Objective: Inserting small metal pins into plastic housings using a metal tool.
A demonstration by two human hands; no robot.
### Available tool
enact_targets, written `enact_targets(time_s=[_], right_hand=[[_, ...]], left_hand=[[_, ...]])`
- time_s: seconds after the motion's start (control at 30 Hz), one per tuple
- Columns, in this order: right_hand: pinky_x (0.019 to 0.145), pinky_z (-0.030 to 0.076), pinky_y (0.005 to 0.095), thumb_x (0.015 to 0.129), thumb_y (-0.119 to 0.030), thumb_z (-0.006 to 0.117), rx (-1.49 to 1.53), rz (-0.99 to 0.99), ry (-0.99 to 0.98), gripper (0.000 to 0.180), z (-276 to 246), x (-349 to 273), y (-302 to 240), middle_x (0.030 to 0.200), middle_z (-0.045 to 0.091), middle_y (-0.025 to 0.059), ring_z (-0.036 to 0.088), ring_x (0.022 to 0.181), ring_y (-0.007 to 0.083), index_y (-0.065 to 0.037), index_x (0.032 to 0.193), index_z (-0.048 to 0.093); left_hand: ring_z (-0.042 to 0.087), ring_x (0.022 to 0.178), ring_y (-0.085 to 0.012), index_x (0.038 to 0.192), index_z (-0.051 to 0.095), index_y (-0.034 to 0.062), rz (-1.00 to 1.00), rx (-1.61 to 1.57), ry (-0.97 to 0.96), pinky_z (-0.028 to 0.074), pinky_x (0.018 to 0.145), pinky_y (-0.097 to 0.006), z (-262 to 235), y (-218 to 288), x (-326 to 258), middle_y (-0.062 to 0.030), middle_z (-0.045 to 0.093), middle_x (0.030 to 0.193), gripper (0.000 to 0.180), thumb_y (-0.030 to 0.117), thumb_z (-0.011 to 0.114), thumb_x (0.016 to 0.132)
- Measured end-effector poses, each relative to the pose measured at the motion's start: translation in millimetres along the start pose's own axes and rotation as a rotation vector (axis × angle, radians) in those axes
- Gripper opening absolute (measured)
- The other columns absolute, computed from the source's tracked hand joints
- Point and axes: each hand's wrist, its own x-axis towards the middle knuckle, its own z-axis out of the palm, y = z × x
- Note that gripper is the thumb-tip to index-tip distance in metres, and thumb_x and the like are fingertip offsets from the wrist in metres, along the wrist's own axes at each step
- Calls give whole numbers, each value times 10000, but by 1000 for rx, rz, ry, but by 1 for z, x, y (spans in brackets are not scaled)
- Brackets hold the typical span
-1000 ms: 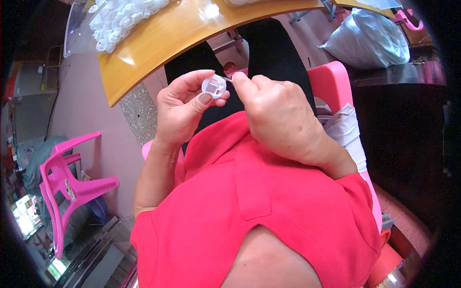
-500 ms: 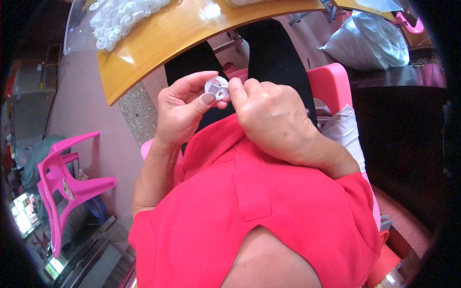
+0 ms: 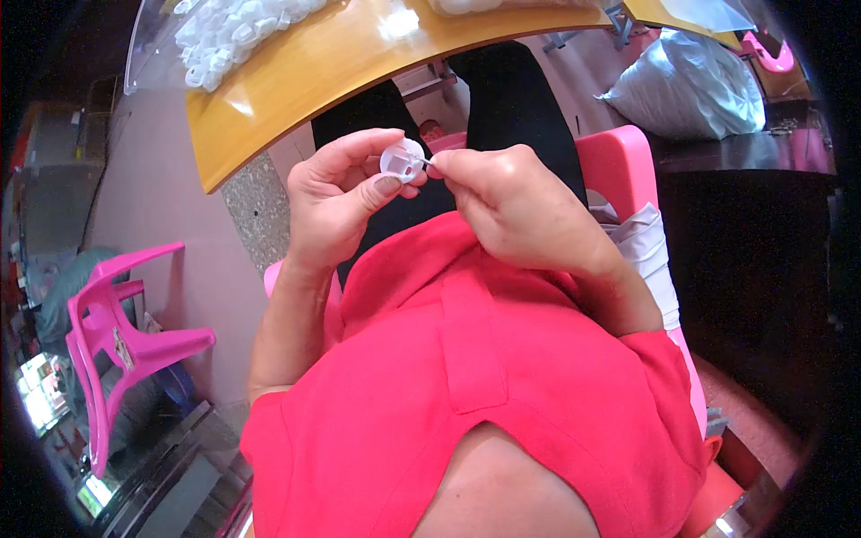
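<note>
My left hand (image 3: 336, 197) pinches a small round white plastic part (image 3: 401, 160) between thumb and fingers, above my lap. Slots and ridges show on its upturned face. From the right, my right hand (image 3: 520, 202) closes thumb and forefinger on a thin white piece (image 3: 425, 161), whose end reaches the round part's edge. The exact kind of the thin piece is too small to tell. The other fingers of my right hand are curled under and partly hidden.
Ahead stands a curved yellow wooden table (image 3: 296, 90) with a heap of small white plastic parts (image 3: 233, 36) at its left. A pink plastic stool (image 3: 134, 345) lies tipped on the left. A stuffed white sack (image 3: 686, 85) sits at the far right, beyond the pink chair (image 3: 619, 166).
My right hand has turned and drawn slightly right from the round part, so the thin white piece between its fingertips shows more. My left hand keeps its hold, nearly still.
</note>
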Motion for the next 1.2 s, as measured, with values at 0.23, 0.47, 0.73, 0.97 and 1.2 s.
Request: enact_targets(time_s=[0.23,0.47,0.73,0.97,1.2], right_hand=[[522,424,249,906,10,475,394,196,14,168,9,1,-2,631,552,55,527,577,84,50,998,610],[541,422,229,919,0,468,489,237,17,176,17,4,2,654,563,43,526,592,82,59,1004,611],[538,417,224,917,11,467,497,227,72,143,26,3,-2,675,557,38,512,600,69,54,969,593],[589,479,493,836,-14,518,252,17,204,56,40,5,1,733,598,259,605,701,443,32,859,540],[578,543,426,793,-55,544,-314,54,-50,121,21,6,-15,708,624,218,654,665,359,39,867,546]], left_hand=[[658,883,-206,1166,574,-46,-12,-37,110,566,779,-318,0,0,-2,-153,661,1008,375,-26,683,807],[661,879,-216,1151,573,-59,6,-28,129,560,800,-323,3,1,-1,-160,659,997,361,-54,674,805],[660,878,-210,1157,569,-60,20,-22,140,550,811,-322,4,-2,-2,-156,660,992,364,-53,674,808],[635,906,-157,1142,586,-63,48,99,186,534,818,-276,4,-3,-6,-118,651,1013,355,-59,684,801],[611,913,-125,1084,637,-29,150,329,162,519,789,-232,7,-5,-8,-93,619,1045,320,-97,684,776]])
